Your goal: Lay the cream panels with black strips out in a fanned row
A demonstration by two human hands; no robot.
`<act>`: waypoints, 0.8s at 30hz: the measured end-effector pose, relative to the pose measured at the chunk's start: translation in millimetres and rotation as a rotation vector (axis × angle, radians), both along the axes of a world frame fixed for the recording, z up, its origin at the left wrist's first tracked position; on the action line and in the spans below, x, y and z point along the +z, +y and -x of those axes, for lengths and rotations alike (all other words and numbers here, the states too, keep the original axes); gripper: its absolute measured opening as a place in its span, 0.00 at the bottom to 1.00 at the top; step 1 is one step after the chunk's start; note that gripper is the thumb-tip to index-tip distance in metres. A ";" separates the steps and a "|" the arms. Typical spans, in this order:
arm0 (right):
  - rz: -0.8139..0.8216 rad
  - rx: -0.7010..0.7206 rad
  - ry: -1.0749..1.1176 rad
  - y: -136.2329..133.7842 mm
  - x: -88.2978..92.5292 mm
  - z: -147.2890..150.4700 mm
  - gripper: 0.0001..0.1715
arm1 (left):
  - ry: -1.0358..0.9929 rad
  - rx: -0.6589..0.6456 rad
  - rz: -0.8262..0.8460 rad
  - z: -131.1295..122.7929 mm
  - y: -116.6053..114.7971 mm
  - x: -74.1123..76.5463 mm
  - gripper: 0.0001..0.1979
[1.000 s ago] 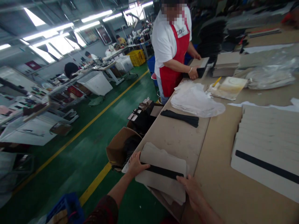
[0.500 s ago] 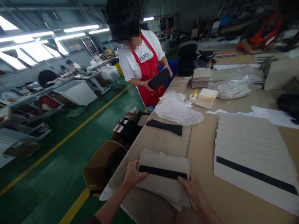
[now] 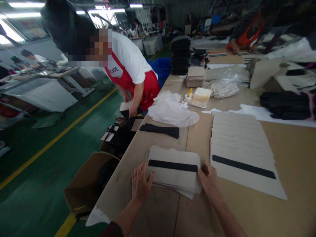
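A stack of pale grey sheets (image 3: 172, 176) lies flat on the brown table (image 3: 247, 214) in front of me, its top sheet crossed by a black strip (image 3: 172, 165). My left hand (image 3: 140, 182) rests against the stack's left edge, fingers apart. On the opposite side my right hand (image 3: 209, 181) presses against the right edge. Neither hand lifts the stack.
Overlapping pale sheets (image 3: 240, 144), the nearest with a black strip, lie to the right. Loose black strips (image 3: 160, 129) and white plastic (image 3: 172, 112) sit further back. A person in a red apron (image 3: 133, 74) bends over a box of black parts (image 3: 120, 135). An open carton (image 3: 91, 181) stands on the floor.
The stack, held off the table's near edge a second ago, now lies flat on the table with my hands at its two sides. The person in the red apron has bent down towards the box.
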State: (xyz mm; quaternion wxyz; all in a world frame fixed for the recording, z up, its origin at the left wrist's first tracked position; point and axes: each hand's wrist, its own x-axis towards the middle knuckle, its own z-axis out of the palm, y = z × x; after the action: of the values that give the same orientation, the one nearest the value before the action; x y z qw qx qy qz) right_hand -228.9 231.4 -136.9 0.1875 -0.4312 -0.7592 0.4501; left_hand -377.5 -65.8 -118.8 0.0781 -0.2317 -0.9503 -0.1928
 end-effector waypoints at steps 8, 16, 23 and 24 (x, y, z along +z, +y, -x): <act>-0.133 0.078 -0.084 22.5 17.3 54.1 0.29 | -0.066 0.031 0.077 1.5 5.6 7.3 0.26; -0.191 0.039 -0.020 15.2 35.3 51.9 0.24 | -0.042 0.018 0.105 2.0 5.1 3.4 0.25; -0.065 -0.046 0.093 -13.4 46.0 31.9 0.27 | -0.074 0.024 0.141 1.4 9.5 9.1 0.26; -0.018 -0.052 0.117 -16.3 46.9 29.4 0.28 | -0.079 0.026 0.147 1.0 9.9 10.1 0.26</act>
State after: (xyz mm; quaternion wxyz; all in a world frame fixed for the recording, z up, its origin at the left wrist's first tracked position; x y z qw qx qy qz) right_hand -258.3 215.0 -90.1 0.2469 -0.4221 -0.7395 0.4626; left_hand -378.6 -55.9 -108.7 0.0258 -0.2165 -0.9672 -0.1305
